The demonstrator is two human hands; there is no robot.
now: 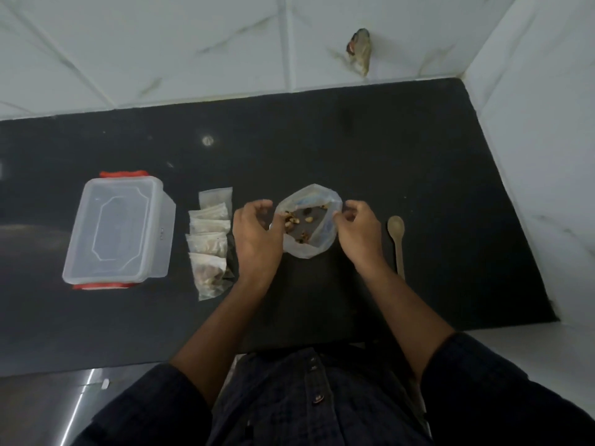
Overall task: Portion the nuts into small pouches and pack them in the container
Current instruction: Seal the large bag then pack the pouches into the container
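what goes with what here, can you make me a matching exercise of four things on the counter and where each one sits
Things:
1. container
2. filled pouches
3. open bag of nuts
4. wooden spoon

Places:
A. between the two hands
B. far left, lid on, red clips at its ends
C. right of the right hand, lying alone
D. in a row between the container and the left hand

Pairs: 1-B, 2-D, 3-A, 4-C
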